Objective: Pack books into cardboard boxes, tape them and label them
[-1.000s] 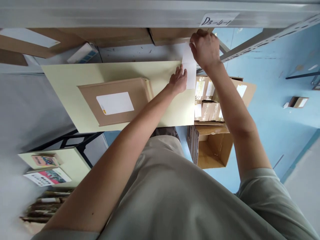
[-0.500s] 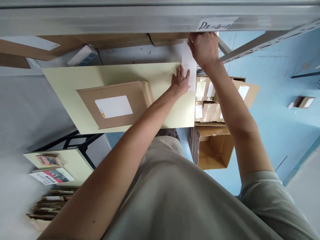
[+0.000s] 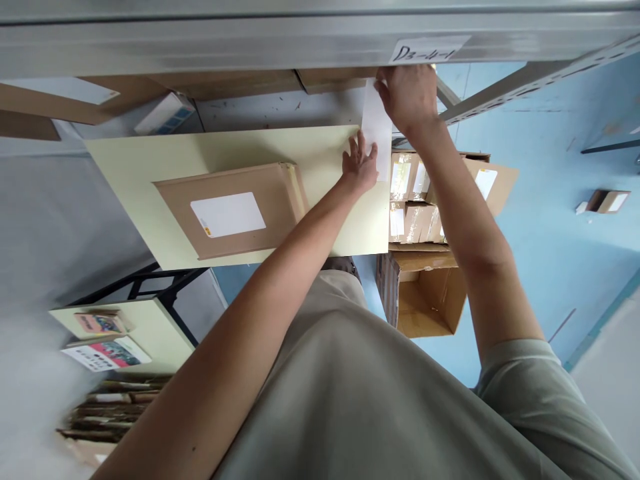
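Note:
A narrow white sheet of paper (image 3: 376, 110) lies along the right end of a cream-coloured tabletop (image 3: 363, 223) and reaches past its far edge. My left hand (image 3: 359, 163) rests on the sheet and tabletop with its fingers spread. Curled at the far end of the same paper is my right hand (image 3: 411, 99), closed on its edge; some fingertips are hidden. Left of my hands, a flat brown cardboard box (image 3: 175, 193) with a white label (image 3: 229, 215) sits on the tabletop.
A grey metal shelf beam (image 3: 240, 43) spans the front, marked with a handwritten tag (image 3: 430, 48). Brown cartons (image 3: 250, 82) stand beneath it. To the right are taped boxes (image 3: 415, 223) and an open carton (image 3: 427, 310). A small table (image 3: 165, 347) holds boxes at lower left.
The view has shifted very slightly. Both hands keep nearly the same place on the paper, and the box has not moved on the tabletop.

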The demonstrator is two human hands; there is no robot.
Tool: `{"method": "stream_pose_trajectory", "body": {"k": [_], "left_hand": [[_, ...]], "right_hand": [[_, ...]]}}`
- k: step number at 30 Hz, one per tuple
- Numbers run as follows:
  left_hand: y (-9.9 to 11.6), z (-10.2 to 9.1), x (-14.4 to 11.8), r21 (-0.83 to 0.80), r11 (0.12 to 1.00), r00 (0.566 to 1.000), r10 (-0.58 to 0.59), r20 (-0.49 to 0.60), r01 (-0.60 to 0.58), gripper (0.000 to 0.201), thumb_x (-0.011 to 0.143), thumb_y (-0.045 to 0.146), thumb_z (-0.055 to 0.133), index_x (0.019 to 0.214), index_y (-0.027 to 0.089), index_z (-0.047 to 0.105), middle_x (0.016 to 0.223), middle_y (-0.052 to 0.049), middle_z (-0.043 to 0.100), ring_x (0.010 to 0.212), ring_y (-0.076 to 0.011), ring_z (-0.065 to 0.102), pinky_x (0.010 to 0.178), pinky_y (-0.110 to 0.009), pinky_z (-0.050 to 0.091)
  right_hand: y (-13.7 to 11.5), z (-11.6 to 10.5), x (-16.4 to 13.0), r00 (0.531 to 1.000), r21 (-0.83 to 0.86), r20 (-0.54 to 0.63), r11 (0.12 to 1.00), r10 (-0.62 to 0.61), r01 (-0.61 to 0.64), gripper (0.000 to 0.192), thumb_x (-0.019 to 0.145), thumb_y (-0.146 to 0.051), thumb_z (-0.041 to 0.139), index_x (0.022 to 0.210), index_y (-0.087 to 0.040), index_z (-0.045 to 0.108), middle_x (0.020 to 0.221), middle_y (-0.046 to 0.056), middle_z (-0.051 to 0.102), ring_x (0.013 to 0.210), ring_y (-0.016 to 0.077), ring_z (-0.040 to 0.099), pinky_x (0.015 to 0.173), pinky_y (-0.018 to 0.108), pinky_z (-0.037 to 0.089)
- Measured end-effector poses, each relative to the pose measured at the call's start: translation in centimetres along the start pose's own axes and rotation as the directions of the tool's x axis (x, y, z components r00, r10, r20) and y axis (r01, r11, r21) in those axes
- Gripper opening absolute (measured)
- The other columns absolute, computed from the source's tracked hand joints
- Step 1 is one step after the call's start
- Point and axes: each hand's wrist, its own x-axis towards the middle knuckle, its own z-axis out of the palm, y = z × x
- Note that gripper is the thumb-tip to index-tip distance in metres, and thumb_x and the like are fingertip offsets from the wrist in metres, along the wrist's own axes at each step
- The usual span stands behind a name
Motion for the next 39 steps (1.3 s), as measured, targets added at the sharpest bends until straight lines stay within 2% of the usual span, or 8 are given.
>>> {"method": "stream_pose_trajectory", "body": {"k": [5, 10, 14, 17, 20, 25, 33, 39], "left_hand": [[-1.6, -0.3, -0.7, -0.389, 0.921, 0.985, -0.067, -0.160, -0.001, 0.073, 0.110, 0.064, 0.072, 0.171, 0.026, 0.065, 0.189, -0.015, 0.051, 0.181, -0.0416, 0.039, 0.145, -0.058, 0.042], [-3.8, -2.6, -0.1, -0.827, 0.558, 0.979, -0.122, -0.162, -0.068, 0.051, 0.121, 0.041, 0.048, 0.169, 0.028, 0.063, 0.155, -0.011, 0.082, 0.147, -0.0303, 0.077, 0.125, -0.051, 0.064], [-4.6, -3.4, -0.2, -0.678, 0.697, 0.962, 0.067, -0.265, -0.235, 0.070, 0.100, 0.023, 0.073, 0.168, 0.039, 0.067, 0.169, -0.006, 0.070, 0.160, -0.0281, 0.066, 0.139, -0.047, 0.053], [-4.6, -3.3, -0.1, -0.473, 0.826, 0.937, 0.174, -0.302, -0.306, 0.048, 0.090, 0.023, 0.084, 0.135, 0.039, 0.088, 0.172, -0.005, 0.065, 0.171, -0.0343, 0.053, 0.149, -0.048, 0.041], [-4.5, -3.3, 0.1, -0.447, 0.828, 0.926, 0.209, -0.314, -0.339, 0.031, 0.091, 0.029, 0.086, 0.120, 0.040, 0.090, 0.160, -0.005, 0.073, 0.172, -0.0368, 0.049, 0.152, -0.053, 0.036], [-4.3, -4.5, -0.9, -0.403, 0.856, 0.929, 0.209, -0.305, -0.324, 0.047, 0.091, 0.036, 0.087, 0.137, 0.042, 0.087, 0.157, -0.006, 0.078, 0.169, -0.0391, 0.052, 0.149, -0.055, 0.037], [-3.3, -6.3, -4.3, -0.139, 0.967, 0.970, 0.192, -0.153, -0.213, 0.073, 0.102, 0.047, 0.076, 0.174, 0.040, 0.065, 0.184, -0.001, 0.059, 0.182, -0.0331, 0.037, 0.152, -0.046, 0.029], [-1.0, -3.3, -4.3, -0.027, 0.971, 0.968, 0.235, -0.085, -0.238, 0.146, 0.076, 0.056, 0.105, 0.195, 0.032, 0.024, 0.205, -0.003, 0.013, 0.190, -0.0413, 0.010, 0.156, -0.057, 0.014]], "right_hand": [[-0.1, 0.1, -1.0, 1.000, 0.041, 0.005, 0.999, -0.031, 0.031, 0.041, 0.127, -0.026, 0.046, 0.150, -0.010, 0.076, 0.152, 0.022, 0.081, 0.145, 0.0378, 0.075, 0.127, 0.061, 0.057], [-0.2, 1.8, -5.5, 0.997, 0.217, 0.027, 0.974, -0.068, 0.060, 0.054, 0.129, -0.047, 0.032, 0.139, -0.022, 0.078, 0.152, 0.016, 0.078, 0.144, 0.0366, 0.074, 0.130, 0.063, 0.056], [-0.1, 6.5, -10.0, 1.000, 0.282, -0.005, 0.959, -0.015, 0.015, 0.050, 0.127, -0.049, 0.033, 0.147, -0.027, 0.074, 0.153, 0.016, 0.076, 0.154, 0.0410, 0.066, 0.135, 0.067, 0.051], [0.0, 11.2, -12.6, 0.984, 0.340, -0.135, 0.939, 0.114, -0.062, 0.054, 0.126, -0.053, 0.038, 0.170, -0.029, 0.058, 0.170, 0.017, 0.063, 0.168, 0.0441, 0.053, 0.137, 0.077, 0.046], [-0.7, 16.0, -13.8, 0.914, 0.443, -0.207, 0.866, 0.350, -0.231, 0.068, 0.123, -0.064, 0.042, 0.181, -0.027, 0.043, 0.177, 0.022, 0.052, 0.174, 0.0463, 0.045, 0.138, 0.082, 0.042], [-4.3, 21.0, -12.7, 0.841, 0.434, -0.108, 0.786, 0.530, -0.439, 0.085, 0.116, -0.075, 0.053, 0.177, -0.017, 0.045, 0.172, 0.030, 0.055, 0.166, 0.0465, 0.053, 0.132, 0.075, 0.050], [-3.2, 19.2, -11.6, 0.899, 0.289, -0.003, 0.861, 0.438, -0.419, 0.078, 0.116, -0.059, 0.044, 0.175, -0.008, 0.048, 0.169, 0.038, 0.058, 0.158, 0.0505, 0.060, 0.128, 0.076, 0.051], [1.1, 16.4, -11.8, 0.987, 0.138, 0.074, 0.979, 0.142, -0.152, 0.086, 0.114, -0.068, 0.049, 0.175, -0.008, 0.051, 0.170, 0.035, 0.058, 0.157, 0.0515, 0.056, 0.130, 0.071, 0.048]]}}
